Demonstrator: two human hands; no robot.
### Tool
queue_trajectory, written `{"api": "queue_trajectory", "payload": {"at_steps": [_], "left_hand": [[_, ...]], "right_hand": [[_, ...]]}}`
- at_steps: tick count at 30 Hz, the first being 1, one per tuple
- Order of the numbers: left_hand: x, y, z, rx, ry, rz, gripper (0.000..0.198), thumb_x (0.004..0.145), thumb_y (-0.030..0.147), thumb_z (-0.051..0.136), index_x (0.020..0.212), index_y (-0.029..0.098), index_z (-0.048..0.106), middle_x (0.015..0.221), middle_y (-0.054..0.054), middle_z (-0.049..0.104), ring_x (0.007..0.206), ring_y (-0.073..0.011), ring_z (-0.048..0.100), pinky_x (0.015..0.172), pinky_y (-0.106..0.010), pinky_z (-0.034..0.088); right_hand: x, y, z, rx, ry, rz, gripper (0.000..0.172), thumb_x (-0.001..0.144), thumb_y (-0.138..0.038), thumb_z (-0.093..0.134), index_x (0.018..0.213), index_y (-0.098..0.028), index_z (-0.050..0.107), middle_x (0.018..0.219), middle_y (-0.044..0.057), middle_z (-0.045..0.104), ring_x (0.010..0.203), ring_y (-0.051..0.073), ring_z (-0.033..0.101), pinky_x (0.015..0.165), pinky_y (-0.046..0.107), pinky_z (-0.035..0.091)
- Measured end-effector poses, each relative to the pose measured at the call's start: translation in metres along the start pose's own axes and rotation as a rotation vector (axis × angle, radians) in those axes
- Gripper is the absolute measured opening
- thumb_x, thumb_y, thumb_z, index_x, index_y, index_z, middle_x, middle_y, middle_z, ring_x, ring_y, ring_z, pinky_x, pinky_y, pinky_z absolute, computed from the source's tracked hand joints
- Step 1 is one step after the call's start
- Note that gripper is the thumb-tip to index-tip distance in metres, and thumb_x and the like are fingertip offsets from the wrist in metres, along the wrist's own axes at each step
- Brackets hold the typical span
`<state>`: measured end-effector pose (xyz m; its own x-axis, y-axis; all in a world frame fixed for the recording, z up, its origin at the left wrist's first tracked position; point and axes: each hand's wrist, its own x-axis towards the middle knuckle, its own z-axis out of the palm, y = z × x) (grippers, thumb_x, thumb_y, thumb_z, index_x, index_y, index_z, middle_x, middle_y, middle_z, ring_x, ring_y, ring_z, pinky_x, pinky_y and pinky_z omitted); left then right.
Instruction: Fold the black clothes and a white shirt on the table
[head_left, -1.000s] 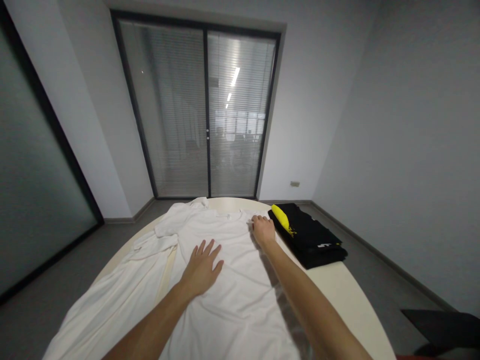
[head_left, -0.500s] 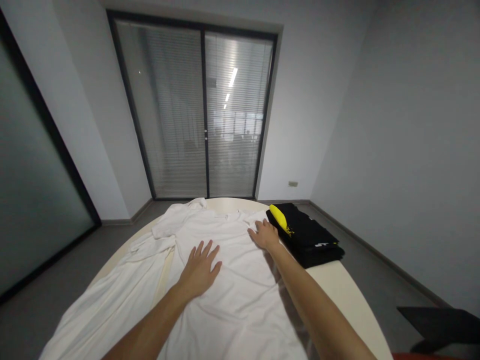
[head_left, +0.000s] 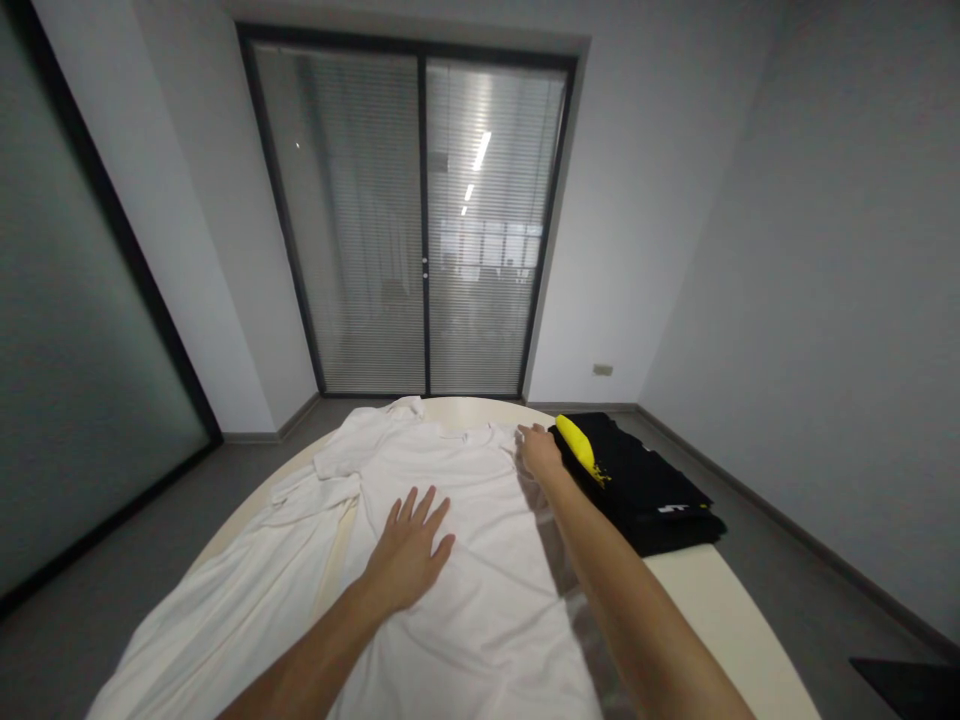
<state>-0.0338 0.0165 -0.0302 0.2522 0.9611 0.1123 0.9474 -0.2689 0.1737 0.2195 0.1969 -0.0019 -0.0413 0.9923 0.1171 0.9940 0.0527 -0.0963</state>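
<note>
A white T-shirt [head_left: 487,580] lies spread on the round cream table [head_left: 720,610], its collar at the far side. Flat on the shirt's middle rests my left hand [head_left: 411,550], fingers spread. My right hand [head_left: 537,450] is at the shirt's far right sleeve, beside the black pile; its fingers are bent and close together at the sleeve's cloth, the fingertips partly hidden. Another white garment [head_left: 240,590] lies along the left side, touching the T-shirt.
A stack of folded black clothes [head_left: 637,490] with a yellow print [head_left: 576,440] sits at the table's right edge. Beyond the table are a glass door [head_left: 480,300] with blinds and grey walls. A dark object [head_left: 907,688] shows at bottom right.
My right hand has moved away from me to the sleeve, and its spread fingers have drawn together. My left hand stays on the shirt. The view has shifted slightly left.
</note>
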Motion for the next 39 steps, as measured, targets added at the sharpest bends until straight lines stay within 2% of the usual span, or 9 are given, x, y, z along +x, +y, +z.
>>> {"api": "queue_trajectory", "payload": {"at_steps": [5,9,15,21,24,27,30,33,39], "left_hand": [[0.001,0.0,-0.002,-0.007,-0.009,-0.006,0.058,0.1,0.048,0.035,0.152,0.024,0.039,0.163,-0.008,0.025,0.151,-0.0335,0.016,0.121,-0.055,0.018],[0.003,0.0,-0.001,-0.024,-0.016,-0.008,0.057,0.099,0.047,0.037,0.152,0.025,0.039,0.163,-0.008,0.025,0.151,-0.0333,0.017,0.121,-0.056,0.017],[0.004,-0.001,0.001,-0.023,-0.006,-0.005,0.057,0.1,0.048,0.035,0.151,0.025,0.04,0.163,-0.006,0.025,0.151,-0.0328,0.017,0.121,-0.056,0.018],[0.004,-0.002,0.005,-0.008,-0.003,-0.004,0.057,0.099,0.048,0.036,0.152,0.027,0.039,0.163,-0.006,0.024,0.151,-0.0325,0.015,0.121,-0.056,0.016],[0.003,0.001,0.005,-0.003,-0.017,-0.019,0.059,0.098,0.049,0.037,0.153,0.028,0.038,0.163,-0.006,0.023,0.151,-0.0343,0.014,0.12,-0.057,0.015],[0.002,0.003,0.004,-0.008,-0.005,-0.03,0.061,0.096,0.052,0.04,0.153,0.029,0.038,0.163,-0.005,0.023,0.151,-0.0367,0.013,0.12,-0.06,0.013],[0.001,0.004,0.002,-0.007,-0.013,-0.036,0.063,0.095,0.053,0.04,0.153,0.028,0.037,0.163,-0.005,0.022,0.151,-0.0382,0.011,0.119,-0.061,0.013],[0.0,0.004,0.003,-0.011,-0.022,-0.042,0.064,0.095,0.053,0.04,0.153,0.027,0.037,0.163,-0.007,0.022,0.15,-0.0388,0.012,0.118,-0.062,0.012],[0.003,0.0,0.006,-0.066,0.11,-0.037,0.059,0.097,0.049,0.039,0.148,0.021,0.046,0.158,-0.01,0.037,0.147,-0.0342,0.029,0.118,-0.054,0.023]], "right_hand": [[0.016,0.008,-0.002,-0.059,0.074,0.105,0.039,0.096,-0.012,0.034,0.117,-0.009,0.066,0.131,0.026,0.054,0.116,0.03,0.059,0.092,0.037,0.048],[0.028,0.01,0.003,-0.057,0.096,0.159,0.038,0.098,-0.017,0.034,0.123,-0.009,0.061,0.121,0.026,0.06,0.109,0.029,0.064,0.089,0.039,0.051],[0.03,0.002,0.016,0.006,0.064,0.004,0.036,0.101,-0.022,0.032,0.126,-0.015,0.057,0.124,0.02,0.063,0.111,0.025,0.063,0.092,0.036,0.048],[0.01,-0.001,0.025,0.064,0.04,-0.086,0.053,0.105,-0.04,0.019,0.15,-0.017,0.037,0.149,0.017,0.046,0.136,0.026,0.043,0.112,0.042,0.029],[-0.006,0.002,0.025,0.081,-0.028,-0.105,0.063,0.102,-0.055,0.02,0.152,-0.021,0.036,0.157,0.012,0.037,0.142,0.03,0.035,0.114,0.047,0.025],[-0.027,0.005,0.02,0.106,0.023,-0.165,0.064,0.101,-0.059,0.021,0.152,-0.023,0.036,0.16,0.009,0.033,0.146,0.028,0.028,0.118,0.046,0.016],[-0.047,0.005,0.013,0.126,-0.03,-0.203,0.065,0.101,-0.059,0.02,0.151,-0.023,0.039,0.159,0.008,0.034,0.147,0.026,0.027,0.118,0.043,0.015],[-0.057,0.0,0.005,0.092,-0.128,-0.173,0.068,0.098,-0.062,0.025,0.153,-0.023,0.036,0.162,0.01,0.028,0.149,0.033,0.02,0.118,0.051,0.013],[-0.067,-0.026,0.008,0.136,-0.093,-0.091,0.068,0.098,-0.063,0.021,0.152,-0.025,0.036,0.162,0.01,0.027,0.147,0.038,0.022,0.114,0.06,0.017]]}}
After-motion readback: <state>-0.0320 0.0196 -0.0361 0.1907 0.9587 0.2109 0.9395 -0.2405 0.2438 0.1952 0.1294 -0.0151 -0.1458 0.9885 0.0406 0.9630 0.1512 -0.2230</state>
